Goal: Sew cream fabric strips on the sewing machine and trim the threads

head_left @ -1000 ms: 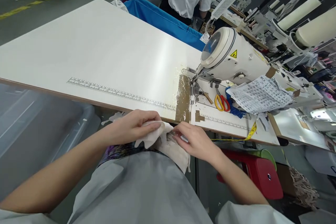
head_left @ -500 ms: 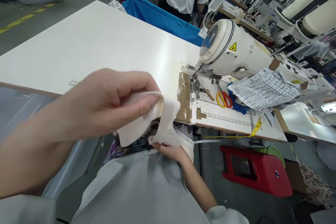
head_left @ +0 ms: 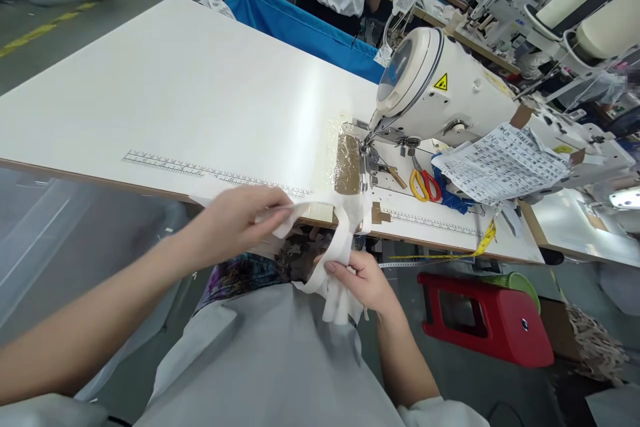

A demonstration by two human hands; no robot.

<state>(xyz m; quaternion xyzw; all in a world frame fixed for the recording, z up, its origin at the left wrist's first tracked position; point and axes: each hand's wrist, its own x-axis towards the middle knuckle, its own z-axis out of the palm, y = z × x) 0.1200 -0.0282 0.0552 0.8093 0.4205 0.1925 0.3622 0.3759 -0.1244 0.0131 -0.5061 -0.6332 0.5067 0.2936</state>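
Some white cloth [head_left: 343, 240] is held up between both hands at the near edge of the worktop [head_left: 200, 93], on the wearer's side of the sewing machine [head_left: 450, 83]. By the left hand [head_left: 250, 221], the cloth is pinched between thumb and closed fingers; by the right hand [head_left: 369, 281], nearer the sewing machine, it is gripped lower down, thumb pressed over curled fingers, with loose ends hanging below. Whether one piece or several are held cannot be told. Progress, as judged: the cloth is in hand and partly spread; none is seen under the needle end [head_left: 367, 140] of the sewing machine, so sewing there is taken as not under way. Stitches already in the cloth cannot be made out. Scissors [head_left: 425, 185] are left untouched beside the sewing machine.
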